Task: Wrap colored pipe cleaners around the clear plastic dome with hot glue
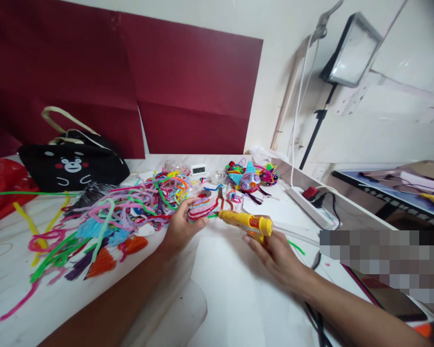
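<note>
Bare forearms (130, 296); left hand (181, 224) grips fuzzy striped oval (202, 209), right hand (275, 253) plastic glue gun (242, 220).

Open room over white paper (224, 294), pliers (220, 193) beyond glue gun (243, 221), pipe cleaners (109, 212) crowding left

Bright, diffuse light is washing wall (285, 19) and table (159, 308) pale; can't tell where it's coming from. Left arm (130, 289) is reading dark, soft shadows are falling nearby. Lamp (354, 50) is showing pale sheen. Right hand (275, 253) and glue gun (244, 221) are looking slightly soft. Wide lens is stretching edges, top-right corner is going black, mosaic (379, 260) is masking right side.
</note>
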Demonstrator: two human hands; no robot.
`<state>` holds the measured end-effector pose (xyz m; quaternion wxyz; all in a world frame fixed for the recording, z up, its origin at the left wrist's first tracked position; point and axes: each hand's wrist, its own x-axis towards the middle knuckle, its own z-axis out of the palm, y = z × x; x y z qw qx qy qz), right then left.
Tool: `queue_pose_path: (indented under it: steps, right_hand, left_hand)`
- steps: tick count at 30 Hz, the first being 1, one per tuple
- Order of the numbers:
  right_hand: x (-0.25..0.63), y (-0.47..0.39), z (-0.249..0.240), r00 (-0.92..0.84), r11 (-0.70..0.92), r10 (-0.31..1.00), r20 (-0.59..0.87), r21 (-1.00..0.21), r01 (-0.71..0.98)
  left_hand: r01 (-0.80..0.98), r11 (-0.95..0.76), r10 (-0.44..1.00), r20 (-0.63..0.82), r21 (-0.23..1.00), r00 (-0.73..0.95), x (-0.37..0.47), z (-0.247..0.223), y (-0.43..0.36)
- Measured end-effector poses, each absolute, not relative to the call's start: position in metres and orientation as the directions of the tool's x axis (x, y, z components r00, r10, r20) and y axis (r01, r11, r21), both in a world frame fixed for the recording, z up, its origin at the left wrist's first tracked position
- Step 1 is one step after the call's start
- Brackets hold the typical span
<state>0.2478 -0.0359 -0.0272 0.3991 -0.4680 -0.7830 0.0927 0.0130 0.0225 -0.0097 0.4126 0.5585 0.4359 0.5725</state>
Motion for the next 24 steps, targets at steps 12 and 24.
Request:
queue_pose_path:
  steps: [12, 24]
  right_hand:
    - [0.2485, -0.0311, -0.0288, -0.204, 0.526, 0.802, 0.562, -0.501, 0.688]
    - [0.2464, -0.0381, -0.0254, -0.254, 0.548, 0.805, 0.537, -0.505, 0.667]
  left_hand:
    - [0.000, -0.272, 0.961, 0.272, 0.962, -0.048, 0.0140, -0.0085, 0.0211]
    - [0.050, -0.283, 0.958, 0.285, 0.958, -0.030, 0.0121, -0.0132, 0.0247]
